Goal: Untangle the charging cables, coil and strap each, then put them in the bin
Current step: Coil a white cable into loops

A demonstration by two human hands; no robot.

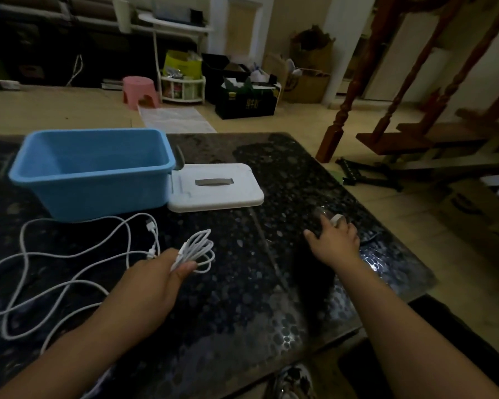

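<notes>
My left hand (pixel 153 280) pinches a coiled white charging cable (pixel 198 250) above the dark table, its loops sticking out past my fingers. A second white cable (pixel 69 269) lies loose in wide curves on the table's left side, its plugs near the coil. The empty blue bin (pixel 90 171) stands at the back left. My right hand (pixel 336 240) reaches to the table's right part, and its fingers close on a small pale roll, perhaps a strap or tape (pixel 337 218).
A white lid (pixel 216 185) with a grey handle lies flat right beside the bin. The dark speckled table (pixel 242 298) ends close to my right hand. Wooden stair posts (pixel 340 122) and floor clutter stand beyond the table.
</notes>
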